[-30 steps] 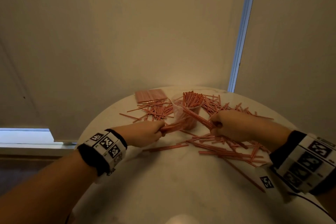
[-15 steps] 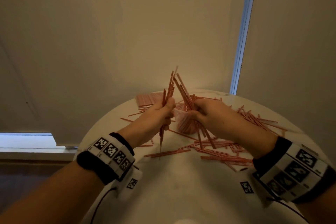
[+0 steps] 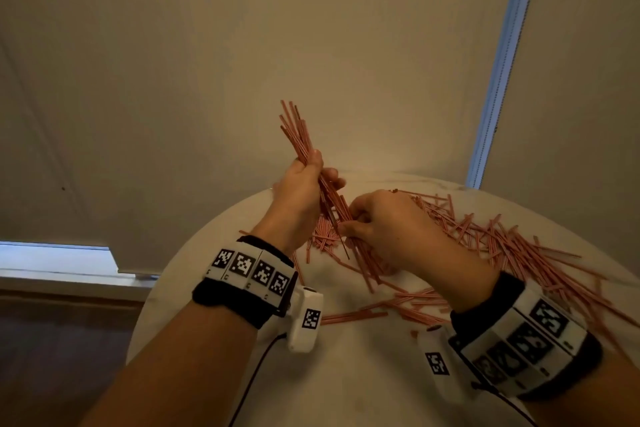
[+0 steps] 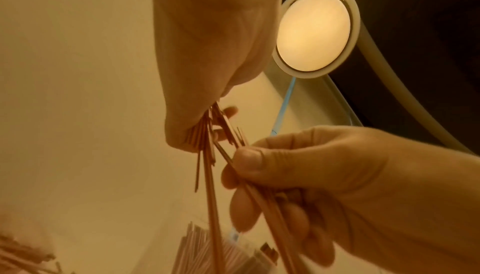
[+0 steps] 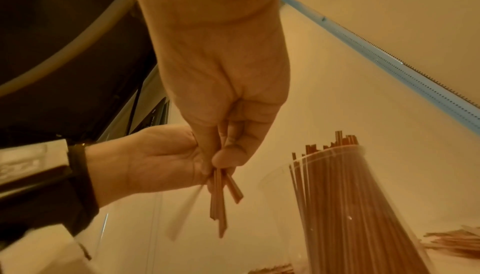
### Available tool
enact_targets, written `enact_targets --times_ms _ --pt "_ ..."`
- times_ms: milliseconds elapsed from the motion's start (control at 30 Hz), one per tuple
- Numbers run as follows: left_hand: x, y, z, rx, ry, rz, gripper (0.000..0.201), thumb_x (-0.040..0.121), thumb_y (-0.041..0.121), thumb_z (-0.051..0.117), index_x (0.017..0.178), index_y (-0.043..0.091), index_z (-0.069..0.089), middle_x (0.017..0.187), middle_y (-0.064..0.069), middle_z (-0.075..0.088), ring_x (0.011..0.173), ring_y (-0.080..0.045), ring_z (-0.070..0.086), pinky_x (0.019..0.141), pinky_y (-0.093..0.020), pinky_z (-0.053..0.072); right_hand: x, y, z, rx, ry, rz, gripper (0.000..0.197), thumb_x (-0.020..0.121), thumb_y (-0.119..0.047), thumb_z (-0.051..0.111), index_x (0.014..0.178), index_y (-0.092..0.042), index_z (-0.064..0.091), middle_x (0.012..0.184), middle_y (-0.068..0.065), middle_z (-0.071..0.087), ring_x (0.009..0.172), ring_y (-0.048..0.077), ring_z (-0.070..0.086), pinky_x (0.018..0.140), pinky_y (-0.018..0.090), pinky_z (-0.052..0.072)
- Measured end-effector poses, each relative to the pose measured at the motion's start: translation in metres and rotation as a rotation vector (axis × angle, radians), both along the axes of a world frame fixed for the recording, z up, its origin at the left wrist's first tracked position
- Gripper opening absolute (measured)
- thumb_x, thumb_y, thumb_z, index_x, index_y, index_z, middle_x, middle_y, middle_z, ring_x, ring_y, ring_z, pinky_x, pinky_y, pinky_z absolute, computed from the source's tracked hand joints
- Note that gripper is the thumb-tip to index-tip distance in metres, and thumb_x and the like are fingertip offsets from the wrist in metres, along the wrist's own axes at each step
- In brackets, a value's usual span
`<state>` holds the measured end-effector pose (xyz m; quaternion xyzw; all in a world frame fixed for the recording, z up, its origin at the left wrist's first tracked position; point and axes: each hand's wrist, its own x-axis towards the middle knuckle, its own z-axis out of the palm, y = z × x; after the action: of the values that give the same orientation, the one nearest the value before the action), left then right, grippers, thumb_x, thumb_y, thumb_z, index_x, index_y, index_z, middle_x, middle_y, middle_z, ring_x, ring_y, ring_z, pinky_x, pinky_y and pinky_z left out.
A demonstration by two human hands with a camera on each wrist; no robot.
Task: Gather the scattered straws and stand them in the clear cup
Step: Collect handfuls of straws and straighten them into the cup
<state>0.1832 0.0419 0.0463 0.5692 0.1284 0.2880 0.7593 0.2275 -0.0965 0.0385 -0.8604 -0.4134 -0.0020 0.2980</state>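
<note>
Right now both hands are up over the round table [image 3: 346, 374], sharing one bundle of straws [image 3: 298, 135]. Left hand [image 3: 298, 184] is curled round the bundle's middle, tops fanning out above the fist, bottoms sticking out below. Right hand [image 3: 377, 222], just beside and lower, pinches the bundle's lower ends btwn thumb and fingers. Clear cup [image 5: 348, 206] stands near the hands in the right wrist view, already packed w/ upright straws; in the head view the hands hide it. Scattered straws [image 3: 512, 253] lie across the table, mostly on the right. Wristbands [image 3: 252, 270] carry b/w square code markers; no readable writing.
</note>
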Motion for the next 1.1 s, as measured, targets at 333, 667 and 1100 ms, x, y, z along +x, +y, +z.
enact_targets --times_ms 333,667,1100 --pt "0.016 0.013 0.000 -0.031 -0.100 -0.071 0.024 0.111 0.030 0.039 0.100 0.012 0.050 0.063 0.002 0.054 0.068 -0.017 0.068 0.070 -0.033 0.061 0.024 -0.010 0.022 0.347 0.218 0.018 0.012 0.091 -0.034 0.070 0.088 -0.023 0.068 0.078 -0.002 0.075 0.069 0.015 0.072 0.066 0.040 0.061" --pt "0.018 -0.015 0.004 0.213 0.120 -0.177 0.034 0.112 0.037 0.035 0.118 0.011 0.058 0.065 0.002 0.050 0.049 -0.008 0.044 0.050 -0.026 0.043 0.035 0.004 0.017 0.464 -0.086 -0.153 0.017 0.090 -0.050 0.064 0.093 -0.036 0.072 0.097 -0.016 0.064 0.089 0.000 0.058 0.072 0.020 0.042" --pt "0.019 -0.006 0.010 -0.122 -0.341 -0.065 0.036 0.102 0.050 0.052 0.082 0.020 0.050 0.059 0.006 0.037 0.046 -0.007 0.031 0.044 -0.022 0.033 0.012 0.003 0.021 0.078 0.455 0.160 0.011 0.087 -0.014 0.075 0.095 -0.006 0.074 0.078 0.000 0.076 0.069 0.006 0.073 0.068 0.018 0.059"
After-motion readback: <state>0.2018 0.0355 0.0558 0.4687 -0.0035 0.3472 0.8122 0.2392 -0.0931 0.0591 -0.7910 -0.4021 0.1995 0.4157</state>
